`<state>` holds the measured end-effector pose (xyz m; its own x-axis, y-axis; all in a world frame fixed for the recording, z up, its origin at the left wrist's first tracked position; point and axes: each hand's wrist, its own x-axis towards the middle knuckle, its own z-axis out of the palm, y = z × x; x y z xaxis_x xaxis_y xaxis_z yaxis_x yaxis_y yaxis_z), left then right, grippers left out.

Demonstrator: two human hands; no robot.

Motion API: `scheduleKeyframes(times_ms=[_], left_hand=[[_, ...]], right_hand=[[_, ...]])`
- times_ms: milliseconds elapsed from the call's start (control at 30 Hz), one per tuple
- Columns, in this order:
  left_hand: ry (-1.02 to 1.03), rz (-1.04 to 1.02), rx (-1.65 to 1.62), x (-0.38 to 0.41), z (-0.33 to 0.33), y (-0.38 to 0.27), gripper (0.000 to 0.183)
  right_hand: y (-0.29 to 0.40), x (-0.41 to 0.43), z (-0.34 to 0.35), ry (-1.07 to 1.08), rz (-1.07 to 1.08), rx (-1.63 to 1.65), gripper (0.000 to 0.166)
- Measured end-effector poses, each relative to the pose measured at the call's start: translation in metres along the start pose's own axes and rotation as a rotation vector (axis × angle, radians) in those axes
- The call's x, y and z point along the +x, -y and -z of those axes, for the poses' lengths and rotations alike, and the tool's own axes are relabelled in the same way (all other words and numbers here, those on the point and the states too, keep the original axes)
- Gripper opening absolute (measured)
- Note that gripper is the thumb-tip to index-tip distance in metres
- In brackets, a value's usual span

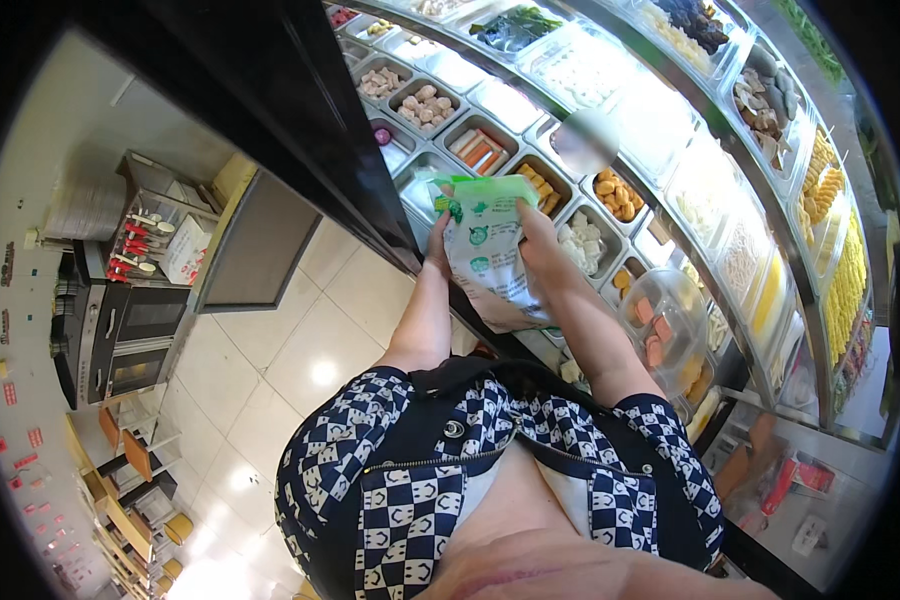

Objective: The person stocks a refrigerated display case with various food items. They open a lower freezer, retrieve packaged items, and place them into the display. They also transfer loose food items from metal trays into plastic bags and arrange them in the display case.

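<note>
A white and green plastic food bag (487, 255) bearing printed writing hangs between both my hands, in front of my chest. My left hand (438, 244) grips its left edge. On the other side my right hand (538, 234) holds the right edge, near the green top. Whatever is inside the bag cannot be made out. Just beyond it are metal pans: one with crab sticks (480, 151), one with golden-brown pieces (541, 186) partly hidden by the bag, and one with whitish chunks (586, 241) beside my right wrist.
A clear plastic container (664, 319) with pink pieces sits over pans by my right forearm. Curved tiered shelves (735, 142) hold noodles and vegetables. A black beam (330, 120) borders the display on the left. Behind are a tiled floor (292, 337), a utensil rack (139, 244) and chairs (136, 454).
</note>
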<state>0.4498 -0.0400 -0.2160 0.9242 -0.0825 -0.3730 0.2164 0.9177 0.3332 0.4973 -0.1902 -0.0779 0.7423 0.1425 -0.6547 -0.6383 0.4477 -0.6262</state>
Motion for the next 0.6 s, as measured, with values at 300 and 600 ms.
scheduleKeyframes(times_ms=[300, 600], left_hand=[[-0.004, -0.022, -0.29, -0.018, 0.001, 0.008, 0.065], [0.148, -0.026, -0.374, -0.015, -0.037, 0.0, 0.063]], right_hand=[[-0.015, 0.045, 0.022, -0.04, -0.064, -0.036, 0.032], [-0.01, 0.065, 0.007, -0.059, -0.03, -0.053, 0.033]])
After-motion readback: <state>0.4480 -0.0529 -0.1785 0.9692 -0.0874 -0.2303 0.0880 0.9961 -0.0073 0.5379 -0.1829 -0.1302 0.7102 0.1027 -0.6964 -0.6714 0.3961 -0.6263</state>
